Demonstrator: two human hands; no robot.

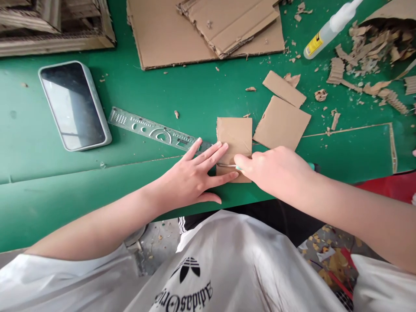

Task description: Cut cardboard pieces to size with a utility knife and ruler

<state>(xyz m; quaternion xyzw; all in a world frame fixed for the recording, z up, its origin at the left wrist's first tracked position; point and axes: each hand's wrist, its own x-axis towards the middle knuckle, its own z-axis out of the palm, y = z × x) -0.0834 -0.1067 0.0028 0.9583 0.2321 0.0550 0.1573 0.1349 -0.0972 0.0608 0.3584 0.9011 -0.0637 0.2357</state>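
A small cardboard piece (234,132) lies near the table's front edge, with a cut line across its lower part. My left hand (203,171) is spread flat, its fingertips on the left side of the cardboard and over the end of a clear plastic ruler (156,131). My right hand (276,169) is wrapped round a utility knife (238,167) whose blade rests at the cut line. Most of the knife is hidden in the fist; a dark end shows behind it. Just beyond my right hand lie a square cardboard piece (282,122) and a narrow cardboard strip (284,89).
A phone (74,106) lies at the left on the green table (146,91). Large cardboard sheets (169,34) and a cardboard frame (65,43) are at the back. A glue bottle (328,32) and torn cardboard scraps (364,56) occupy the back right.
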